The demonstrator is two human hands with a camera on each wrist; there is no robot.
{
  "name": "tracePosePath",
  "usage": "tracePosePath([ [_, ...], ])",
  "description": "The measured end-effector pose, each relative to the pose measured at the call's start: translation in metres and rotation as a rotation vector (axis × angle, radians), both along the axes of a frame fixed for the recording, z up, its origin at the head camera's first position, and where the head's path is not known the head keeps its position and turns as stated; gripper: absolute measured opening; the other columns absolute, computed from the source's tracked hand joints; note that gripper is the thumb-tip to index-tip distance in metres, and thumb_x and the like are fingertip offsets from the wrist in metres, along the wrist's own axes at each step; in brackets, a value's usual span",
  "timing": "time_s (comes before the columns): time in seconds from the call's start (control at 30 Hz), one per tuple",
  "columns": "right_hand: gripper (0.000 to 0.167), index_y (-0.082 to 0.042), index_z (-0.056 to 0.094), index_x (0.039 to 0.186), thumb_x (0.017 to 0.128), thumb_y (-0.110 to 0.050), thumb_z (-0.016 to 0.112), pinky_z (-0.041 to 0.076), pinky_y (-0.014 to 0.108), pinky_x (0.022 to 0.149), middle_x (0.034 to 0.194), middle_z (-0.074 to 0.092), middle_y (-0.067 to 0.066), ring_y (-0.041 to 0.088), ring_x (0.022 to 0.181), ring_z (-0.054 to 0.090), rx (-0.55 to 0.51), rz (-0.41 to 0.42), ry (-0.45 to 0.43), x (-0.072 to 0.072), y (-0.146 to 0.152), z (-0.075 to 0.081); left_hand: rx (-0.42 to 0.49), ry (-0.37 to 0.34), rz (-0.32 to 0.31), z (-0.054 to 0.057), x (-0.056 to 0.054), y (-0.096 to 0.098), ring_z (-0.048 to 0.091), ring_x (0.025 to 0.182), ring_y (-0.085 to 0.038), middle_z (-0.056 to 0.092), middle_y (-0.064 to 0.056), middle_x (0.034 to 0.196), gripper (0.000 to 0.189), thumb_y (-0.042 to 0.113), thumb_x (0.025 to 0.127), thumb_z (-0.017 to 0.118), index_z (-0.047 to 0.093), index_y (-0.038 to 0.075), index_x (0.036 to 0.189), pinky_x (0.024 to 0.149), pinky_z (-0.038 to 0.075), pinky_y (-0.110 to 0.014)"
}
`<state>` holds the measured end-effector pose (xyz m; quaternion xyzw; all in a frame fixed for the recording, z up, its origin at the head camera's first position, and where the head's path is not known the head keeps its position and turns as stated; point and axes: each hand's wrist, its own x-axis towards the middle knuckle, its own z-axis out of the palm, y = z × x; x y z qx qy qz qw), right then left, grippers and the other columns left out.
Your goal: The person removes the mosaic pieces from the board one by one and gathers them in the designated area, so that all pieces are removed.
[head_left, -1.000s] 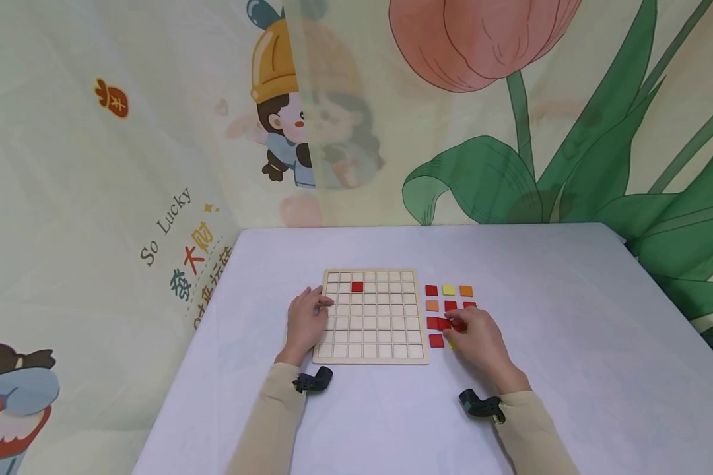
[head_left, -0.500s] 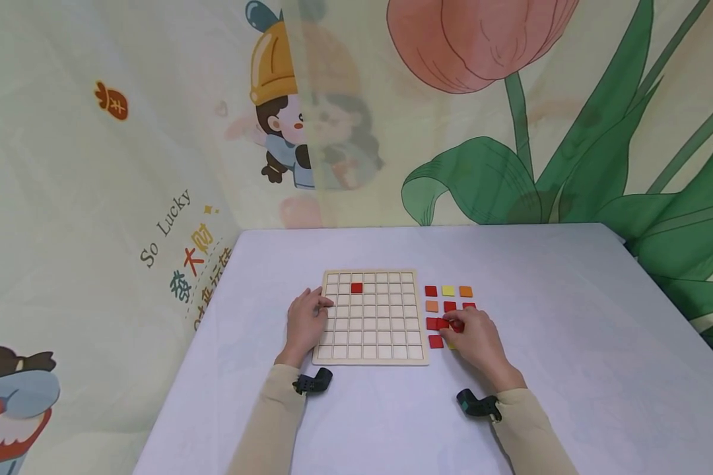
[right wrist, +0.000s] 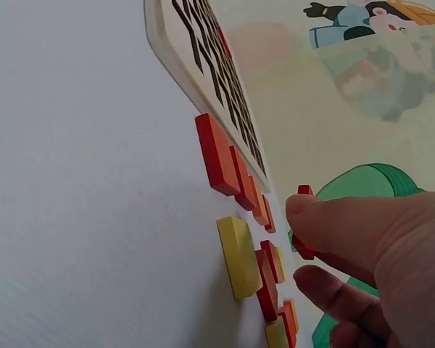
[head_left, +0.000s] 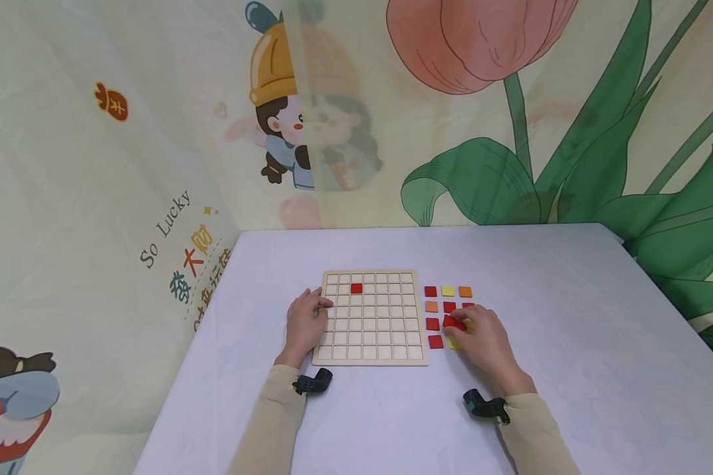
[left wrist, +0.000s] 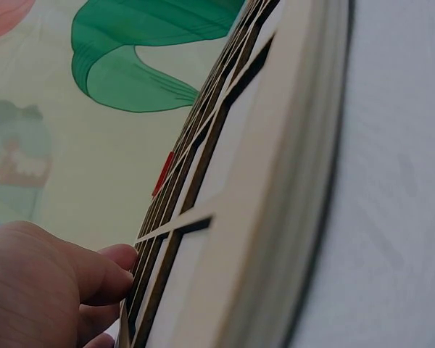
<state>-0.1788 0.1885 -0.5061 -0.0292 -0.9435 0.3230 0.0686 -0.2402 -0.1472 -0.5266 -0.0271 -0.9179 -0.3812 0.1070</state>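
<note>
In the head view, my right hand [head_left: 481,335] pinches a small red square tile [head_left: 453,322] between thumb and fingers, raised and tilted over the tile rows. The right wrist view shows this red tile [right wrist: 302,248] edge-on, partly covered by the thumb. My left hand [head_left: 306,323] rests at the left edge of a pale wooden grid board [head_left: 423,359], its fingertips at the rim. On the board, a single red tile [head_left: 356,288] sits in the second row from the far side. The left wrist view shows the left fingers [left wrist: 105,279] by the grid.
Right of the board lie rows of square tiles: red [head_left: 436,342], yellow [head_left: 447,291] and orange [head_left: 465,291]. My right hand hides some of them. A white cloth covers the table [head_left: 600,316], and a printed curtain [head_left: 356,119] hangs behind it.
My right hand shifts slightly right, and the pinched red tile comes away from the red tile beside it, now showing its face. The left hand stays at the board.
</note>
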Motion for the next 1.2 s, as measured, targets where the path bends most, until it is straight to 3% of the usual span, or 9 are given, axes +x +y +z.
tracePosePath([
  [0.3,0.037,-0.007,0.064,0.12,0.088,-0.022,0.073,0.051,0.042,0.084,0.106,0.063,0.01,0.029,0.104,0.05,-0.071,-0.018,-0.064,0.007,0.013,0.007,0.002,-0.003,0.0,0.0,-0.001,0.0,0.033,0.142,-0.034,0.052,-0.014,0.143,0.016,0.002,0.091,0.056,0.071,0.009,0.095,0.12,0.015,-0.049],
  [0.6,0.039,-0.005,0.065,0.121,0.087,-0.023,0.074,0.054,0.046,0.086,0.103,0.065,0.009,0.029,0.102,0.054,-0.052,-0.007,-0.063,0.02,0.031,0.004,-0.004,-0.001,0.006,0.001,0.0,0.0,0.034,0.141,-0.035,0.053,-0.014,0.142,0.016,0.002,0.091,0.057,0.071,0.009,0.094,0.119,0.017,-0.05],
  [0.93,0.038,-0.004,0.066,0.118,0.084,-0.017,0.077,0.052,0.025,0.069,0.097,0.066,0.007,0.023,0.089,0.053,-0.025,0.018,-0.087,0.029,0.042,-0.002,0.0,-0.001,0.005,0.001,0.0,0.0,0.033,0.141,-0.034,0.052,-0.013,0.143,0.016,0.003,0.091,0.056,0.071,0.009,0.094,0.12,0.017,-0.049],
  [1.2,0.039,-0.003,0.066,0.118,0.083,-0.014,0.078,0.049,0.023,0.065,0.094,0.063,0.006,0.022,0.087,0.051,-0.015,0.011,-0.095,0.032,0.045,-0.007,0.007,-0.019,0.002,0.003,0.001,0.001,0.033,0.142,-0.034,0.052,-0.014,0.144,0.016,0.003,0.092,0.057,0.071,0.009,0.095,0.12,0.015,-0.048],
])
